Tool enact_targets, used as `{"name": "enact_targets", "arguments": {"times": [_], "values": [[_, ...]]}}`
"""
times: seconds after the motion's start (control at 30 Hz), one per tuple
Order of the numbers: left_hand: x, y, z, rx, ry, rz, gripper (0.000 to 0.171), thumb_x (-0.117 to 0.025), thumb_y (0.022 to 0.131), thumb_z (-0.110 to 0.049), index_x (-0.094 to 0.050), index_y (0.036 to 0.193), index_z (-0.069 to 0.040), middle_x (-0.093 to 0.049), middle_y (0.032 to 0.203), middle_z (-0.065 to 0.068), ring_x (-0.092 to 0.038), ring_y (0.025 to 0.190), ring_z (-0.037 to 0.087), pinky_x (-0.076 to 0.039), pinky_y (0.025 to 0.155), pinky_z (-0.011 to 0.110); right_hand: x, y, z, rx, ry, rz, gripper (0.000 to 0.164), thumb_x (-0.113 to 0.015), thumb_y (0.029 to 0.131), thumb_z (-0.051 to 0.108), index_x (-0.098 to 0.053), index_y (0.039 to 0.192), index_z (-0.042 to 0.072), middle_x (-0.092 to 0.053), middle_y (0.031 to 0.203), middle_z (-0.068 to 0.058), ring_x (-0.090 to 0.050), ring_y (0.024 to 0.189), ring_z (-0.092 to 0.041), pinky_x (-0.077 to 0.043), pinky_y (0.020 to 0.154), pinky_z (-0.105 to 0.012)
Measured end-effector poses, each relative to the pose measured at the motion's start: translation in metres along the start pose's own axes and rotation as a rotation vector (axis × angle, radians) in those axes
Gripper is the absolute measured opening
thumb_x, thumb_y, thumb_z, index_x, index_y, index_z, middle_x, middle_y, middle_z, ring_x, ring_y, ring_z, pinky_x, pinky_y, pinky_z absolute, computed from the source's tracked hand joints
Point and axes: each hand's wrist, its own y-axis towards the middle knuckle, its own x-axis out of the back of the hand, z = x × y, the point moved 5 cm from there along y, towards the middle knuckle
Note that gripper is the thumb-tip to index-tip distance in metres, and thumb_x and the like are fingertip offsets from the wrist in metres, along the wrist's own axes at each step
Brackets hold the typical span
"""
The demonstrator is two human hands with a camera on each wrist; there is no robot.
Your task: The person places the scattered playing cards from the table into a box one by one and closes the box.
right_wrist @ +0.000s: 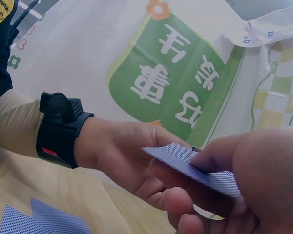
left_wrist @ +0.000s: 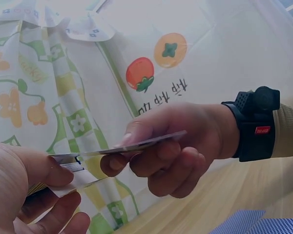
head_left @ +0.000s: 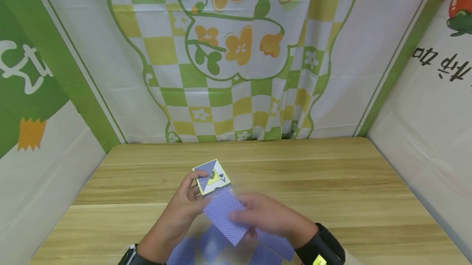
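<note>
My left hand (head_left: 182,205) grips a small playing card box (head_left: 223,180), printed with an ace and a blue lattice pattern, its mouth turned toward me. Between thumb and curled fingers, my right hand (head_left: 273,216) pinches a blue-backed playing card (head_left: 221,211), patterned side up. The card's far end overlaps the mouth of the box. In the left wrist view the card shows edge-on, reaching the box's pale flap (left_wrist: 83,178). Seen from the right wrist, the right thumb lies on top of the blue back (right_wrist: 171,157), and the box is mostly hidden.
Several more blue-backed cards (head_left: 212,243) lie on the wooden table (head_left: 313,175) below both hands, near its front edge. Printed fabric (head_left: 236,105) hangs behind the table and along both sides. Each wrist wears a black strap (head_left: 321,244).
</note>
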Motion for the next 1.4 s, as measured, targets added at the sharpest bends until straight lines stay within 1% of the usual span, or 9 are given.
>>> {"name": "enact_targets", "arguments": {"times": [0.17, 0.27, 0.47, 0.57, 0.67, 0.73, 1.07, 1.33, 1.4], "values": [[0.0001, -0.0006, -0.0006, 0.002, -0.003, -0.009, 0.065, -0.066, 0.09, 0.004, -0.028, 0.14, -0.012, -0.05, 0.131, 0.021, -0.065, 0.106, 0.023, -0.052, 0.09, 0.031, 0.0041, 0.0005, -0.0014, -0.016, 0.046, -0.046, 0.025, -0.059, 0.102, 0.03, -0.062, 0.114, 0.008, -0.067, 0.079, -0.004, -0.056, 0.058, -0.012, -0.044, 0.051, -0.025], [0.0005, -0.0002, 0.0, -0.001, -0.011, -0.019, 0.066, -0.066, 0.088, 0.006, -0.029, 0.139, -0.014, -0.052, 0.126, 0.018, -0.065, 0.102, 0.024, -0.053, 0.086, 0.032, 0.0054, 0.0007, -0.0011, -0.027, 0.073, -0.07, 0.026, -0.059, 0.102, 0.029, -0.062, 0.114, 0.006, -0.065, 0.078, -0.004, -0.054, 0.057, -0.011, -0.044, 0.051, -0.024], [0.0005, 0.0005, 0.0015, -0.008, -0.008, -0.051, 0.078, -0.064, 0.073, 0.013, -0.033, 0.138, -0.015, -0.056, 0.12, 0.017, -0.065, 0.097, 0.025, -0.054, 0.077, 0.031, 0.0038, 0.001, 0.0012, -0.024, 0.122, -0.099, 0.029, -0.057, 0.103, 0.028, -0.061, 0.116, 0.003, -0.061, 0.074, -0.002, -0.051, 0.055, -0.009, -0.043, 0.05, -0.022], [-0.0004, 0.0012, 0.002, -0.012, 0.003, -0.065, 0.08, -0.062, 0.068, 0.015, -0.034, 0.137, -0.014, -0.057, 0.119, 0.017, -0.065, 0.096, 0.027, -0.054, 0.075, 0.031, 0.0019, 0.0008, 0.001, -0.036, 0.156, -0.103, 0.032, -0.056, 0.103, 0.032, -0.061, 0.122, 0.006, -0.054, 0.065, 0.001, -0.046, 0.05, -0.008, -0.038, 0.046, -0.022], [-0.0014, 0.0011, 0.002, -0.015, 0.015, -0.061, 0.08, -0.062, 0.068, 0.015, -0.034, 0.137, -0.013, -0.057, 0.119, 0.018, -0.065, 0.097, 0.027, -0.055, 0.075, 0.032, 0.001, 0.0006, 0.0003, -0.051, 0.175, -0.112, 0.035, -0.056, 0.103, 0.036, -0.06, 0.126, 0.01, -0.045, 0.058, 0.003, -0.04, 0.047, -0.008, -0.031, 0.043, -0.022], [-0.0017, 0.0006, 0.0017, -0.019, 0.022, -0.055, 0.08, -0.062, 0.068, 0.015, -0.033, 0.138, -0.012, -0.057, 0.12, 0.018, -0.065, 0.098, 0.027, -0.055, 0.076, 0.031, 0.0006, 0.0009, 0.0003, -0.057, 0.183, -0.12, 0.036, -0.057, 0.103, 0.038, -0.059, 0.126, 0.01, -0.043, 0.057, 0.003, -0.038, 0.047, -0.009, -0.03, 0.043, -0.023], [0.0011, 0.001, 0.0013, -0.002, 0.023, -0.11, 0.082, -0.062, 0.068, 0.015, -0.034, 0.139, -0.013, -0.056, 0.125, 0.022, -0.065, 0.101, 0.028, -0.054, 0.073, 0.03, -0.0009, 0.0015, -0.0007, -0.086, 0.24, -0.202, 0.037, -0.061, 0.101, 0.035, -0.052, 0.123, 0.006, -0.053, 0.063, 0.0, -0.041, 0.046, -0.008, -0.033, 0.043, -0.021], [0.003, 0.0021, 0.0029, -0.034, 0.038, -0.13, 0.076, -0.065, 0.076, 0.014, -0.033, 0.141, -0.011, -0.056, 0.123, 0.019, -0.064, 0.099, 0.026, -0.054, 0.07, 0.029, -0.003, 0.004, -0.0069, -0.119, 0.28, -0.244, 0.042, -0.063, 0.1, 0.034, -0.052, 0.129, 0.006, -0.055, 0.063, -0.001, -0.043, 0.046, -0.008, -0.035, 0.043, -0.021], [0.0026, 0.002, 0.0029, -0.043, 0.043, -0.136, 0.075, -0.065, 0.078, 0.014, -0.033, 0.142, -0.01, -0.056, 0.122, 0.019, -0.064, 0.098, 0.025, -0.054, 0.069, 0.029, -0.003, 0.0041, -0.0073, -0.113, 0.294, -0.247, 0.045, -0.063, 0.1, 0.033, -0.05, 0.133, 0.006, -0.06, 0.067, -0.003, -0.043, 0.046, -0.007, -0.034, 0.042, -0.021]]}}
